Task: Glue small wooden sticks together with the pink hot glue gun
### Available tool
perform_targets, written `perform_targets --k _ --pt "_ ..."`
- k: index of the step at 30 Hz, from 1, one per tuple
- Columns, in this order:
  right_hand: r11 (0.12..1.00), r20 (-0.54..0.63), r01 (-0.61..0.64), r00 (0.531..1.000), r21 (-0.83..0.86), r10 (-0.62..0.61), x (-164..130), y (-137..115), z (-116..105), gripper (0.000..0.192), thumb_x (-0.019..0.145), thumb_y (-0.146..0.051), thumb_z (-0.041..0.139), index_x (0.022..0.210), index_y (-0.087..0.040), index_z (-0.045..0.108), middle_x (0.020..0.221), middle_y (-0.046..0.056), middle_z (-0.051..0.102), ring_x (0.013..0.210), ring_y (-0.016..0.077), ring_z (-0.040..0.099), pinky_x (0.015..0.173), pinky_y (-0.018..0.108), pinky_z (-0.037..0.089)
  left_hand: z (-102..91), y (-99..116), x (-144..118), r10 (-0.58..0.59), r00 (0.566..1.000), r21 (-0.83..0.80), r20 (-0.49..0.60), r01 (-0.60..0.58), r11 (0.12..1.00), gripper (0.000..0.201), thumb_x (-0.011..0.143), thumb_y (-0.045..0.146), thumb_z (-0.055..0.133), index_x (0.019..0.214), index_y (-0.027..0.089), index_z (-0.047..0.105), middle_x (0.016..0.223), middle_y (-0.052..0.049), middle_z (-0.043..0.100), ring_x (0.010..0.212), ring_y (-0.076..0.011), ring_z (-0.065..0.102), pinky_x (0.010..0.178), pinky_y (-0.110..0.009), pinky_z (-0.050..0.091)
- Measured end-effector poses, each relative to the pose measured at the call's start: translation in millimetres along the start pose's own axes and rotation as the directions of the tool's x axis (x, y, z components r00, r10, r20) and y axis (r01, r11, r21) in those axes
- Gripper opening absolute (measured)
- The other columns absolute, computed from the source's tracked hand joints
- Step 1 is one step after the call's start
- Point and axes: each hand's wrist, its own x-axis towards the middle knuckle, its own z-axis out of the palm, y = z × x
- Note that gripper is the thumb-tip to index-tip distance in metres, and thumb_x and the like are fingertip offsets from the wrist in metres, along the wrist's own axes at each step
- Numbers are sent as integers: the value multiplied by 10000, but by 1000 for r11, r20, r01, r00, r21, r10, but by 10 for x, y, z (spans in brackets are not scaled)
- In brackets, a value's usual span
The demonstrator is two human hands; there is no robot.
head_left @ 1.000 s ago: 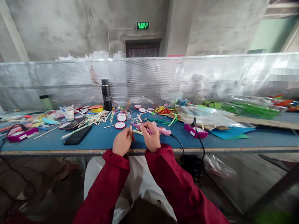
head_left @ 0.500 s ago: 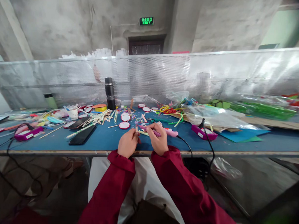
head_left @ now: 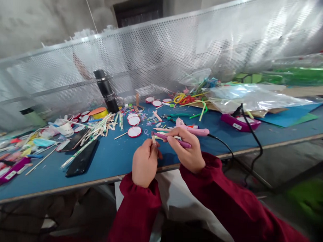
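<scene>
A: From the head view, what are your hands on?

B: Your left hand (head_left: 145, 162) is closed, pinching a small wooden stick (head_left: 153, 139) upright at the near edge of the blue worktop (head_left: 109, 158). Your right hand (head_left: 187, 152) grips a purple glue pen (head_left: 173, 139), its tip just beside the stick.

A: And around them?

B: A pink glue gun (head_left: 194, 130) lies just behind your right hand; a black phone (head_left: 82, 161) sits to the left, a black flask (head_left: 106, 90) farther back.
</scene>
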Motion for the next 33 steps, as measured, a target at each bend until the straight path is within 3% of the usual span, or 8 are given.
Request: perform_targets --k 17,26,33 --pt "998 20 -46 999 -45 47 7 -48 -32 115 935 -234 616 887 -288 706 771 37 691 730 241 632 792 460 520 -71 -1 -41 -60 986 -71 159 72 995 329 1080 432 352 971 271 617 803 -30 728 684 -198 661 643 -320 454" --pt "999 73 -26 997 -21 27 48 -107 -77 149 910 -120 581 899 -256 640 783 9 679 710 202 637 970 507 469 -90 73 -115 -73 981 -100 182 92 991 308 1097 365 353 913 247 569 763 -20 665 703 -186 600 658 -314 395" --pt "999 148 -41 988 -13 42 41 -52 -140 170 921 -68 575 943 -231 620 797 -13 675 746 172 654 1000 465 448 -13 131 -145 -117 989 -50 95 122 991 274 1102 342 384 927 238 567 793 -9 667 760 -176 599 700 -297 376"
